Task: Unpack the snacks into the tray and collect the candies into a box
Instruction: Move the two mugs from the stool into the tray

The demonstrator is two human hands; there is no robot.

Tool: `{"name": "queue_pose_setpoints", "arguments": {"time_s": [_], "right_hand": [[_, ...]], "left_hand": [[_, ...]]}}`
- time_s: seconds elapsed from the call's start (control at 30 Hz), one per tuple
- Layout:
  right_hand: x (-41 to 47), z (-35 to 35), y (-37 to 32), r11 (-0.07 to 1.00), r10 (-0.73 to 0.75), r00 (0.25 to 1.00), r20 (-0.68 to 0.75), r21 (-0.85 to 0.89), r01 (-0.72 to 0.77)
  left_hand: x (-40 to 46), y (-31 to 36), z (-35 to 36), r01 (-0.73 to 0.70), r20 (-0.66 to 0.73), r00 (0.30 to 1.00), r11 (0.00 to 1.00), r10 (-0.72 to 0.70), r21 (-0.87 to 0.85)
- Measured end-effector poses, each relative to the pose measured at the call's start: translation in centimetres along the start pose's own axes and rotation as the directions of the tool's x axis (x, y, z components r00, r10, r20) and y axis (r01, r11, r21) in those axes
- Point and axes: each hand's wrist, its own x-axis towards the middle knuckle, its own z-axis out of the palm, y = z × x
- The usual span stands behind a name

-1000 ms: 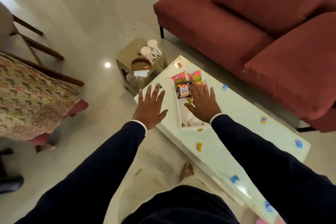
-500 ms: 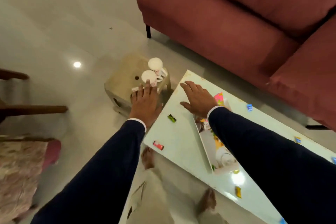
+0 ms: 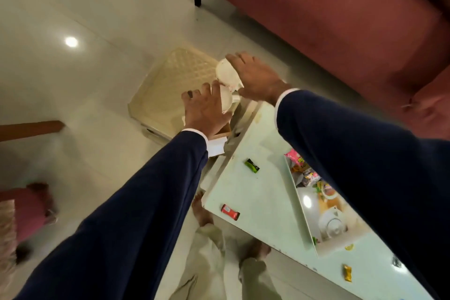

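Both hands reach over the stool [image 3: 170,85] at frame centre. The right hand [image 3: 255,78] wraps a white mug [image 3: 226,72]; the left hand [image 3: 207,107] covers a second mug [image 3: 227,100] — its grip is hard to make out. The tray [image 3: 295,192] lies lower right on the table [image 3: 258,190], half hidden by the right sleeve; its snack labels are blurred. Green candy [image 3: 252,166] and red candy [image 3: 230,212] lie on bare tabletop near the edge.
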Motion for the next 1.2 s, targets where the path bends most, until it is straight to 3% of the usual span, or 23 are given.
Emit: {"name": "queue_pose_setpoints", "arguments": {"time_s": [0.13,0.37,0.43,0.53,0.73,0.83,0.97,1.13,1.2], "right_hand": [[3.0,0.9,-0.2,0.999,-0.023,0.997,0.07,-0.042,0.026],[4.5,1.4,-0.5,0.996,0.01,0.997,0.072,0.092,-0.017],[3.9,1.0,0.2,0.985,0.053,0.998,0.027,0.165,-0.057],[1.4,0.5,2.5,0.904,0.179,0.982,-0.063,0.404,-0.139],[-10.2,1.4,8.1,0.575,0.55,0.815,-0.185,0.792,-0.208],[-18.8,2.8,10.8,0.449,0.65,0.746,-0.146,0.865,-0.222],[-30.5,5.5,13.9,0.3,0.718,0.696,-0.016,0.909,-0.289],[-41.5,10.4,18.2,0.259,0.74,0.661,0.123,0.855,-0.45],[-43.8,12.9,20.0,0.312,0.716,0.683,0.145,0.809,-0.498]], "left_hand": [[1.0,0.2,1.4,-0.018,-0.039,0.999,0.999,0.02,0.045],[2.2,-0.3,1.9,-0.049,-0.046,0.998,0.997,0.046,-0.065],[2.5,-0.7,1.8,-0.062,-0.075,0.996,0.992,0.054,-0.111],[2.6,-1.0,1.5,-0.074,-0.144,0.988,0.978,0.046,-0.194],[0.3,1.6,-0.7,-0.129,-0.284,0.958,0.932,0.03,-0.339],[-2.4,4.7,-0.9,-0.158,-0.285,0.958,0.876,0.024,-0.456],[-7.5,10.1,0.2,-0.171,-0.18,0.981,0.768,0.074,-0.618],[-15.5,19.3,3.5,-0.413,-0.183,0.91,0.774,0.372,-0.481],[-17.8,23.0,5.1,-0.478,-0.151,0.875,0.773,0.46,-0.418]]}}
